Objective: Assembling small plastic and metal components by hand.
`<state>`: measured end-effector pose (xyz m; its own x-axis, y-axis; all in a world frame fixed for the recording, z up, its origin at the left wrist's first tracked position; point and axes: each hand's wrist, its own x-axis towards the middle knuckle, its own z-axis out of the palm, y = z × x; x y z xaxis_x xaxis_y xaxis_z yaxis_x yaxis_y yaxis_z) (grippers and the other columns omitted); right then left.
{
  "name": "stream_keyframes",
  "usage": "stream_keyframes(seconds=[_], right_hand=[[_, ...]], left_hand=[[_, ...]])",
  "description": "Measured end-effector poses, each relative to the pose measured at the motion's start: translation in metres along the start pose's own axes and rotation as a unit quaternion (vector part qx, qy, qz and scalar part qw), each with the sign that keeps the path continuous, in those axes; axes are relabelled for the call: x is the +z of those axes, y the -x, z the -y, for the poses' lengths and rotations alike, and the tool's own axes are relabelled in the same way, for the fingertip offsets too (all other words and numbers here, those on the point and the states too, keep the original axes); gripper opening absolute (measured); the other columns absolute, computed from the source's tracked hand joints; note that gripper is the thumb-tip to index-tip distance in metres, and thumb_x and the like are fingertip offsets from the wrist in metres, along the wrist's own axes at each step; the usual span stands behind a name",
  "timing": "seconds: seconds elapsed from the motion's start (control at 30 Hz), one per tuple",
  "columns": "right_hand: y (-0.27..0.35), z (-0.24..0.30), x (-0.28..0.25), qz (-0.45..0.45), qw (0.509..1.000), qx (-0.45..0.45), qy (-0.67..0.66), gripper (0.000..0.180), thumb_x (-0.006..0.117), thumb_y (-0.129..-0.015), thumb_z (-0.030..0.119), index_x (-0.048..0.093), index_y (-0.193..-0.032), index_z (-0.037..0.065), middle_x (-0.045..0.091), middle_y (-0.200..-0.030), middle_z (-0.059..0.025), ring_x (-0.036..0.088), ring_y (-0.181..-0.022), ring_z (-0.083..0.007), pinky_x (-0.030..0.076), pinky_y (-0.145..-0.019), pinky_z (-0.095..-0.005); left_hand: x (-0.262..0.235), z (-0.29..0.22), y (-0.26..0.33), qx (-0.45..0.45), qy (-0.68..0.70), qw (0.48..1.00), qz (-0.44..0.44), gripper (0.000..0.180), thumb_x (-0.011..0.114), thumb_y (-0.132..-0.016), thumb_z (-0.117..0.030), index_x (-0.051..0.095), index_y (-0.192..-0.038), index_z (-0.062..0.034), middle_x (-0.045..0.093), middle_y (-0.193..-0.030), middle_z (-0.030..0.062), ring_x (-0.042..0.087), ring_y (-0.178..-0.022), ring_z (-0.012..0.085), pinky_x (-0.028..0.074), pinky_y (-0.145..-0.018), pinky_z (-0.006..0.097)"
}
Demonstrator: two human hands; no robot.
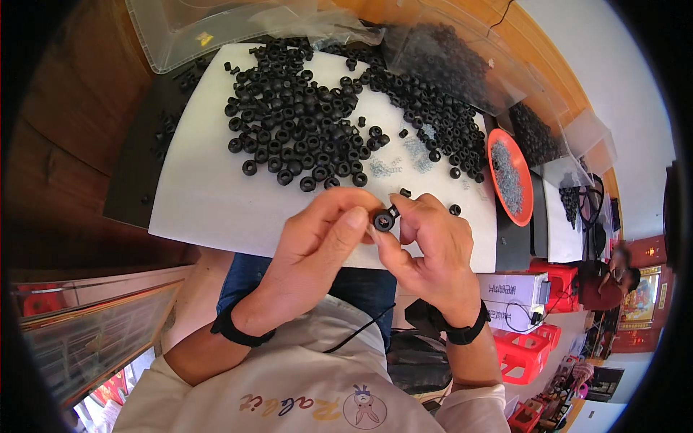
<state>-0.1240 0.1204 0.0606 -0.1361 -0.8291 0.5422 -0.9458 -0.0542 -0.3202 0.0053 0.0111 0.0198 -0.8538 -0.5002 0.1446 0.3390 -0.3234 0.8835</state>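
My left hand point(317, 237) pinches a round black cord-lock body point(383, 220) by its left side, its open hole facing up. My right hand point(432, 242) comes in from the other side, thumb and forefinger closed on a small black plunger point(394, 210) at the body's upper right edge. Fingers partly cover where the two parts meet. Just beyond my fingertips lies a loose black plunger point(406, 193). A round body point(455, 210) rests beside my right hand. Small clear-grey springs point(385, 167) lie scattered farther up the white sheet point(202, 187).
A large pile of black bodies point(296, 130) covers the sheet's middle. Several black plungers point(433, 108) spread at the far right. Springs fill a red-orange dish point(528, 203) on the right. Clear plastic bins point(162, 50) stand along the back; red stools point(523, 361) are at the lower right.
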Motion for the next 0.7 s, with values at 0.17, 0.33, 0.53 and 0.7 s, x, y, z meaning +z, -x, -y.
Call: stream_keyframes(seconds=[0.17,0.33,0.53,0.7], right_hand=[[0.001,0.003,0.001,0.003,0.999,-0.017,-0.036,0.035,0.072,-0.069,0.001,0.054,-0.099,-0.001,0.054,-0.067,-0.0082,0.056,-0.050,-0.0202,0.045,-0.043,-0.0307],[0.006,0.006,0.002,0.025,0.999,-0.017,-0.012,0.032,0.069,-0.070,0.000,0.054,-0.099,-0.002,0.053,-0.068,-0.0080,0.056,-0.051,-0.0212,0.046,-0.044,-0.0308],[0.011,0.009,0.010,0.044,0.999,-0.005,0.018,0.030,0.067,-0.073,0.003,0.052,-0.098,-0.004,0.052,-0.070,-0.0090,0.056,-0.053,-0.0217,0.046,-0.044,-0.0306],[0.013,0.012,0.012,0.059,0.997,-0.008,0.053,0.030,0.067,-0.075,0.006,0.051,-0.098,-0.005,0.052,-0.072,-0.0103,0.056,-0.055,-0.0221,0.047,-0.045,-0.0305]], left_hand=[[0.001,-0.011,-0.001,-0.043,-0.091,0.993,0.068,0.029,0.045,-0.099,-0.021,0.055,-0.109,0.0046,0.059,-0.091,0.0041,0.055,-0.086,0.0076,0.049,-0.078,0.024],[-0.001,-0.008,0.003,-0.042,-0.111,0.991,0.058,0.027,0.050,-0.098,-0.020,0.057,-0.106,0.0050,0.060,-0.086,0.0041,0.056,-0.079,0.0071,0.050,-0.072,0.023],[-0.001,0.005,0.007,-0.073,-0.065,0.995,0.029,0.027,0.051,-0.097,-0.020,0.058,-0.102,0.0053,0.061,-0.083,0.0038,0.055,-0.076,0.0065,0.049,-0.069,0.023],[-0.002,0.007,0.008,-0.076,-0.103,0.991,0.025,0.024,0.050,-0.097,-0.018,0.058,-0.101,0.0050,0.061,-0.079,0.0032,0.054,-0.073,0.0058,0.049,-0.067,0.022]])
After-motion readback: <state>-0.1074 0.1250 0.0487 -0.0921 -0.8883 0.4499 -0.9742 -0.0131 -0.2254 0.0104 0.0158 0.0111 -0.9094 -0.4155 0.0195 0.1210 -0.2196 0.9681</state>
